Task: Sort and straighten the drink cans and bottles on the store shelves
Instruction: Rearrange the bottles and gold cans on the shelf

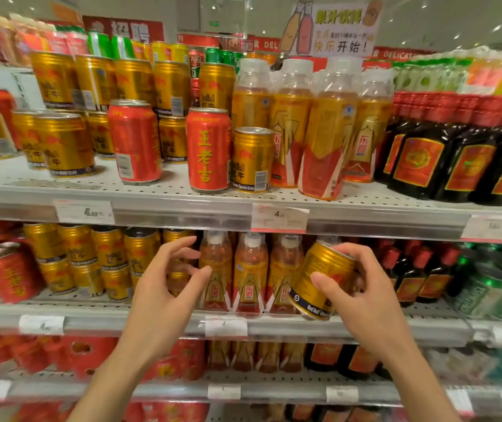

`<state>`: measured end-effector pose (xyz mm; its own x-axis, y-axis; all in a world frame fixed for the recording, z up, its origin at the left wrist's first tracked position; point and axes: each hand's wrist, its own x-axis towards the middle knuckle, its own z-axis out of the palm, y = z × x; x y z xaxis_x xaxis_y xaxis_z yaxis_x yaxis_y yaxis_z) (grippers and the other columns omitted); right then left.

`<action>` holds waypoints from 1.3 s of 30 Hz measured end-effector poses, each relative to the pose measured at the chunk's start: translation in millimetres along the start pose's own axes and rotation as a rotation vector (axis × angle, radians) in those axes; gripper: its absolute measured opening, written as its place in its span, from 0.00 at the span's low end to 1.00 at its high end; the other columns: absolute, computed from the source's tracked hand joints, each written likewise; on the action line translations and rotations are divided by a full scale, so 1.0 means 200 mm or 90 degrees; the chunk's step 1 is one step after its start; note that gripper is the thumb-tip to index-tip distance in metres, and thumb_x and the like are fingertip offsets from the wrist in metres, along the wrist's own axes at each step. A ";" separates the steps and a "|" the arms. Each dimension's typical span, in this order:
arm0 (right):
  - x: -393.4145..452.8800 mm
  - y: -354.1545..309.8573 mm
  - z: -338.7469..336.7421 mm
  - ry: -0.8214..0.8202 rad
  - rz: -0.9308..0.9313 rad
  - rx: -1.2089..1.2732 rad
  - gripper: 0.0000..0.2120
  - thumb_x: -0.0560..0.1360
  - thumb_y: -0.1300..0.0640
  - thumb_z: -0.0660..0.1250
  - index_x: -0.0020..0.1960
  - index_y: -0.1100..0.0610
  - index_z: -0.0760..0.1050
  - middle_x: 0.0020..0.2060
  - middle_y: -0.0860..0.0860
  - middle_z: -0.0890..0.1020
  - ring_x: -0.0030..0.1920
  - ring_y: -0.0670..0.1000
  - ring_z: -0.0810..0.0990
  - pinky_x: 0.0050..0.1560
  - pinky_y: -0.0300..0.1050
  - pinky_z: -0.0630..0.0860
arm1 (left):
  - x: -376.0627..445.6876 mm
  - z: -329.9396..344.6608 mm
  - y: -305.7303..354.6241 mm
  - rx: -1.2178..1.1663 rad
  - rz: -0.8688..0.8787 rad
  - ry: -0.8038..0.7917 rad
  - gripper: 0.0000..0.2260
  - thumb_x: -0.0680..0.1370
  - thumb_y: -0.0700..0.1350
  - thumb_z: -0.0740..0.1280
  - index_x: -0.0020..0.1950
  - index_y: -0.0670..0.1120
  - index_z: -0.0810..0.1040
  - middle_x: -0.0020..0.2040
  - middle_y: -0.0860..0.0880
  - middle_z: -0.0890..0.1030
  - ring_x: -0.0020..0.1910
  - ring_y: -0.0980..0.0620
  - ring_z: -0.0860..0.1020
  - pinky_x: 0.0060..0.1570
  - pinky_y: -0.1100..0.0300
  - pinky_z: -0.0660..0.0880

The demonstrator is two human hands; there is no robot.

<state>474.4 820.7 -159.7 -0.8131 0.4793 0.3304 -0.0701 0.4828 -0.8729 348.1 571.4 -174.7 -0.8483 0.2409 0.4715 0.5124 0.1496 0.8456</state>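
Observation:
My right hand [362, 293] grips a gold energy-drink can [319, 278], tilted, in front of the second shelf [365, 327]. My left hand [164, 287] hovers with loosely curled fingers in front of the gold cans [109, 257] and orange bottles [249, 269] on that shelf, holding nothing. On the upper shelf [152, 205] two red cans [134, 141] [208, 150] stand among gold cans [64, 144], and one gold can [252, 159] stands by the orange bottles [326, 132].
Dark bottles with red labels [444, 147] fill the right of the upper shelf. Red cans [3, 269] sit at the left of the second shelf, green bottles [493, 281] at its right. Price tags [278, 217] hang on the shelf edges. Lower shelves hold more drinks.

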 end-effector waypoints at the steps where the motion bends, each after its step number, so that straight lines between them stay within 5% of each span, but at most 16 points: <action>1: -0.01 0.00 0.04 -0.008 0.011 0.011 0.21 0.68 0.41 0.75 0.57 0.37 0.72 0.48 0.37 0.81 0.47 0.41 0.83 0.44 0.42 0.81 | -0.03 -0.03 -0.04 -0.014 -0.029 0.003 0.19 0.77 0.45 0.72 0.66 0.57 0.74 0.52 0.58 0.80 0.50 0.58 0.80 0.48 0.65 0.77; 6: -0.07 -0.01 0.24 -0.020 0.051 0.022 0.25 0.63 0.36 0.73 0.58 0.37 0.72 0.49 0.40 0.82 0.48 0.40 0.83 0.45 0.40 0.80 | -0.06 -0.17 -0.17 -0.046 -0.112 -0.006 0.17 0.78 0.47 0.71 0.65 0.58 0.75 0.52 0.58 0.81 0.51 0.57 0.81 0.52 0.59 0.77; 13: -0.17 -0.18 0.63 0.036 0.083 -0.004 0.24 0.62 0.36 0.72 0.57 0.37 0.72 0.48 0.36 0.81 0.47 0.37 0.82 0.43 0.35 0.78 | 0.07 -0.52 -0.33 -0.113 -0.090 -0.053 0.16 0.78 0.44 0.71 0.64 0.56 0.76 0.51 0.55 0.82 0.47 0.54 0.81 0.48 0.59 0.79; 30: -0.26 -0.71 1.45 0.071 0.073 -0.022 0.19 0.72 0.54 0.77 0.59 0.46 0.74 0.51 0.46 0.81 0.45 0.38 0.82 0.41 0.30 0.77 | 0.30 -1.39 -0.58 -0.146 -0.055 -0.085 0.17 0.78 0.41 0.71 0.64 0.53 0.76 0.51 0.51 0.83 0.46 0.56 0.81 0.46 0.67 0.78; 35: -0.21 -0.79 1.49 0.063 0.025 0.011 0.20 0.69 0.49 0.76 0.59 0.44 0.75 0.47 0.41 0.82 0.47 0.38 0.82 0.42 0.28 0.76 | 0.30 -1.45 -0.57 -0.117 -0.055 -0.073 0.16 0.78 0.44 0.71 0.64 0.57 0.76 0.51 0.57 0.82 0.46 0.54 0.82 0.48 0.60 0.80; 39: -0.12 -0.84 1.53 0.033 -0.016 0.034 0.23 0.65 0.42 0.74 0.58 0.43 0.75 0.49 0.36 0.82 0.47 0.41 0.84 0.43 0.31 0.78 | 0.36 -1.52 -0.53 -0.081 -0.023 -0.048 0.16 0.78 0.43 0.71 0.63 0.58 0.76 0.52 0.59 0.82 0.47 0.55 0.81 0.47 0.67 0.77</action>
<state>329.3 503.5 -131.6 -0.7793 0.5062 0.3694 -0.1219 0.4558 -0.8817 191.7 281.2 -154.7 -0.8513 0.3097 0.4236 0.4561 0.0377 0.8891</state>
